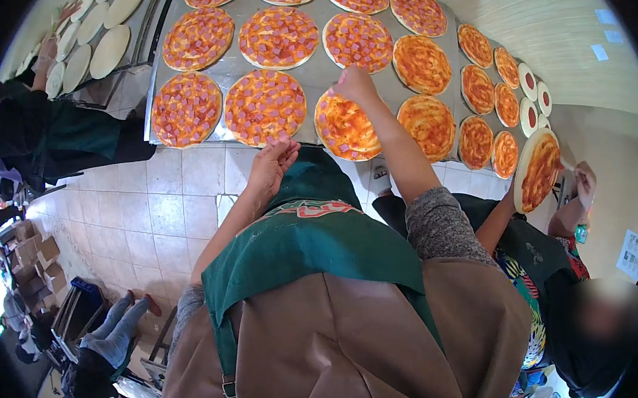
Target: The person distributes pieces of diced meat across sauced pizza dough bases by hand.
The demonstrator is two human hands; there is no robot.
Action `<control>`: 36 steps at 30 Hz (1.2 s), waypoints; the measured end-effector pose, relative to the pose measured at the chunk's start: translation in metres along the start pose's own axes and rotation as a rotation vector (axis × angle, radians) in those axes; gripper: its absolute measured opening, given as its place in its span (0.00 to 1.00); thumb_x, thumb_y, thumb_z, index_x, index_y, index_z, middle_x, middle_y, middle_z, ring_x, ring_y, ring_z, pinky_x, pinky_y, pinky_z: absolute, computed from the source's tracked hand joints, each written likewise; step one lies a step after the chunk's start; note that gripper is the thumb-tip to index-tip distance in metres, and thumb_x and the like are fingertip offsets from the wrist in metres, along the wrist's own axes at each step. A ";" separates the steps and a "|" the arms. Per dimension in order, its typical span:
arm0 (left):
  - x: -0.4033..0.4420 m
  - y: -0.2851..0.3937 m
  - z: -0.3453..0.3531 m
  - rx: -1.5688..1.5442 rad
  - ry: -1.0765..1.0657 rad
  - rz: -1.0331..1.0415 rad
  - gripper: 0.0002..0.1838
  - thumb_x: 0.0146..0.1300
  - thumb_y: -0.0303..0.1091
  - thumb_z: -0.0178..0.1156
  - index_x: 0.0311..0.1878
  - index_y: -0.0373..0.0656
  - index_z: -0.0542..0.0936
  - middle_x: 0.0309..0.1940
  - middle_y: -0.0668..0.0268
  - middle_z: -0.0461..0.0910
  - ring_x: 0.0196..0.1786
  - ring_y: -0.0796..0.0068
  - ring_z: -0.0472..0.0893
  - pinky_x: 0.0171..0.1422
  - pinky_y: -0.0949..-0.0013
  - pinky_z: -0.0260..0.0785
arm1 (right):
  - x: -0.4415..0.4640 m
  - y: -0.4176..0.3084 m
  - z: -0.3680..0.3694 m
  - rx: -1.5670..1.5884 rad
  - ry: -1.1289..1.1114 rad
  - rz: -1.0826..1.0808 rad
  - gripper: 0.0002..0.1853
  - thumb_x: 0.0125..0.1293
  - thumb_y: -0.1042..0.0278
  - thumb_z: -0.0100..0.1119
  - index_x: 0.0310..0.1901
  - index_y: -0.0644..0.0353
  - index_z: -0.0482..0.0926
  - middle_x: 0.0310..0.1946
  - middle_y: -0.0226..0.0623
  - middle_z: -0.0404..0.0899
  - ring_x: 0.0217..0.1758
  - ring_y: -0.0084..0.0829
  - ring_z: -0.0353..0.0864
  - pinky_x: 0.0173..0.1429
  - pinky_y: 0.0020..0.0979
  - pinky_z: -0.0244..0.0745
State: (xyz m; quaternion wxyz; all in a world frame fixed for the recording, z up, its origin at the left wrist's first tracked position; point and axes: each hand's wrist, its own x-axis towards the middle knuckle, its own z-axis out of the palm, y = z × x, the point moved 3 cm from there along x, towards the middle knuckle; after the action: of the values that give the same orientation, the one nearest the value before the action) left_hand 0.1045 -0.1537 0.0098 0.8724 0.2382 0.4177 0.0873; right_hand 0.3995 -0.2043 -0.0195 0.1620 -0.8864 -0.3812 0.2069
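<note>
Bunching right hand [355,85] over partly topped pizza [344,134], with any contents hidden. Half-curling left hand [275,165] beside ham-covered pizza [265,106], with grip unclear. Could smear sauce [338,124] by dipping right knuckles, or shove ham-covered pizza askew by left-hand brushing

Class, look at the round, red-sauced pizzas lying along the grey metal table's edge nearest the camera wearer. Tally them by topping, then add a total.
Round pizzas strewn all over with pink cubes: 2
Round pizza only partly strewn with pink cubes, at the person's right hand: 1
Round pizzas with orange-red sauce and no cubes: 3
Total: 6
</note>
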 end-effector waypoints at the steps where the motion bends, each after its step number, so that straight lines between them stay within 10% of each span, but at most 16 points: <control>1: 0.000 0.000 0.000 0.001 0.001 0.003 0.13 0.67 0.35 0.58 0.48 0.35 0.75 0.42 0.62 0.81 0.48 0.73 0.81 0.53 0.73 0.75 | 0.003 0.005 -0.003 0.040 0.001 0.024 0.11 0.48 0.62 0.69 0.26 0.62 0.84 0.26 0.43 0.83 0.28 0.42 0.83 0.38 0.34 0.78; 5: 0.003 0.000 0.000 -0.024 -0.019 -0.003 0.15 0.69 0.38 0.54 0.49 0.34 0.74 0.42 0.60 0.81 0.49 0.70 0.81 0.55 0.71 0.75 | 0.017 0.047 0.014 0.653 -0.079 0.106 0.06 0.49 0.69 0.68 0.27 0.61 0.84 0.27 0.42 0.84 0.27 0.38 0.84 0.37 0.35 0.78; 17: -0.004 0.011 0.033 -0.110 -0.246 -0.052 0.32 0.74 0.53 0.36 0.60 0.29 0.68 0.57 0.49 0.74 0.62 0.60 0.74 0.66 0.64 0.67 | -0.014 -0.006 -0.024 -0.007 0.099 0.112 0.06 0.51 0.66 0.69 0.28 0.59 0.84 0.27 0.42 0.83 0.35 0.40 0.84 0.41 0.37 0.77; 22: -0.005 0.013 0.043 -0.159 -0.254 -0.069 0.33 0.74 0.54 0.31 0.61 0.30 0.67 0.57 0.51 0.73 0.61 0.61 0.73 0.67 0.63 0.66 | -0.086 -0.085 -0.037 0.524 -0.085 -0.276 0.08 0.57 0.69 0.65 0.37 0.62 0.83 0.30 0.39 0.82 0.31 0.31 0.82 0.38 0.30 0.75; 27: 0.012 0.002 0.032 -0.110 -0.264 -0.076 0.32 0.74 0.54 0.30 0.60 0.32 0.68 0.51 0.56 0.75 0.54 0.64 0.76 0.64 0.61 0.68 | -0.139 -0.121 -0.027 0.289 0.127 -0.566 0.10 0.53 0.72 0.62 0.39 0.59 0.81 0.34 0.40 0.78 0.42 0.42 0.79 0.49 0.38 0.75; 36: -0.002 0.002 0.057 -0.077 -0.283 -0.133 0.32 0.74 0.54 0.33 0.58 0.33 0.71 0.52 0.56 0.76 0.55 0.66 0.76 0.63 0.63 0.67 | -0.154 -0.098 -0.026 0.687 -0.052 -0.184 0.07 0.55 0.72 0.60 0.35 0.62 0.77 0.32 0.43 0.78 0.38 0.45 0.79 0.43 0.42 0.73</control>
State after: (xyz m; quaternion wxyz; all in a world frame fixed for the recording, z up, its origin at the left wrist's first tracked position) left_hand 0.1469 -0.1717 0.0428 0.9349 0.1863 0.3018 0.0110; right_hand 0.2571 -0.2577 0.0843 0.4587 -0.7366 -0.3715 0.3300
